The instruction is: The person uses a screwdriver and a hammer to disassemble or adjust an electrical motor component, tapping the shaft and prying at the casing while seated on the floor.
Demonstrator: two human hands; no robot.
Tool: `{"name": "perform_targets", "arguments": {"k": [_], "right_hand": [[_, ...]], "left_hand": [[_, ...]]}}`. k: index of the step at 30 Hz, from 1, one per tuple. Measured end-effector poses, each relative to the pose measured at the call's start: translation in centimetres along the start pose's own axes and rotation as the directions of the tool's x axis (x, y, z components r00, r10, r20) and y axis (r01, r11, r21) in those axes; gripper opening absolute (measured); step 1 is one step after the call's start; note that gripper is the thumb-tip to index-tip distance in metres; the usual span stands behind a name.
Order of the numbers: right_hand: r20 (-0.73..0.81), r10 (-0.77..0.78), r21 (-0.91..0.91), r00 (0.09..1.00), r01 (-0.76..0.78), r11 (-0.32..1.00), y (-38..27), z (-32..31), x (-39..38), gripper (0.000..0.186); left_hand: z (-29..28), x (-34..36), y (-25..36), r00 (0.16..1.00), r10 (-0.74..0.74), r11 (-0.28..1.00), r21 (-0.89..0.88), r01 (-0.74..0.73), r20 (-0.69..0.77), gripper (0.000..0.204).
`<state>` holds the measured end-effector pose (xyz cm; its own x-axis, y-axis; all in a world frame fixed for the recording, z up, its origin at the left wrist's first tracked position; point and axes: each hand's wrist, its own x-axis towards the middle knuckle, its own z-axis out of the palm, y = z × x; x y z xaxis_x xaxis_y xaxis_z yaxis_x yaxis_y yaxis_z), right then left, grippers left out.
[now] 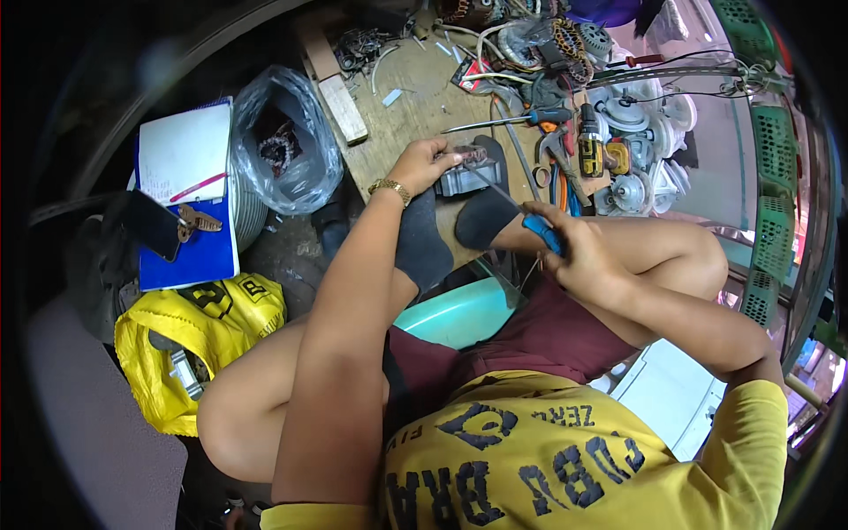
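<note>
A small grey metal motor stator (465, 179) with copper-coloured winding sits on the wooden board, between my feet in dark socks. My left hand (427, 165), a gold watch on its wrist, has its fingers closed on the stator's near left side, at the winding. In my right hand (580, 252) is a screwdriver (542, 231), its blue handle wrapped by my fingers. The shaft slants up and left to the winding; its tip is hard to make out there. Just beyond lies another blue-handled screwdriver (549, 116).
Pliers, a yellow drill (591, 146) and white plastic parts (627, 190) crowd the right of the board (389, 132). A wood block (343, 109) lies left. Beside it stand a clear-bagged bin (309, 190), notebooks (181, 146) and a yellow bag (141, 336). Below me is a teal basin (464, 314).
</note>
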<state>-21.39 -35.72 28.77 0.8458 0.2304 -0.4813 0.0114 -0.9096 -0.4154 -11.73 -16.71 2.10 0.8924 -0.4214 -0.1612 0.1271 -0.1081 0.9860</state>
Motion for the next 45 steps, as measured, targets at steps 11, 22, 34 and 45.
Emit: {"name": "perform_targets", "arguments": {"k": [11,22,34,45], "right_hand": [[-0.139,-0.102,0.076,0.985,0.113,0.991,1.7,0.8,0.2,0.057],[-0.198,0.012,0.236,0.980,0.035,0.971,2.6,4.5,-1.6,0.058],[0.014,0.048,0.153,0.999,-0.050,0.987,2.3,-0.1,0.7,0.055],[0.532,0.210,-0.177,0.821,-0.135,0.975,-2.6,-11.8,11.5,0.050]], "left_hand": [[-0.5,1.2,-0.9,0.998,-0.046,0.997,-0.067,0.048,0.037,0.025],[0.3,1.3,-0.9,0.999,-0.011,0.998,-0.062,0.009,-0.030,0.029],[-1.0,0.4,-0.7,1.000,-0.005,0.992,-0.126,0.003,-0.017,0.027],[-1.4,0.8,-0.9,0.996,-0.051,0.977,-0.202,0.066,0.079,0.031]]}}
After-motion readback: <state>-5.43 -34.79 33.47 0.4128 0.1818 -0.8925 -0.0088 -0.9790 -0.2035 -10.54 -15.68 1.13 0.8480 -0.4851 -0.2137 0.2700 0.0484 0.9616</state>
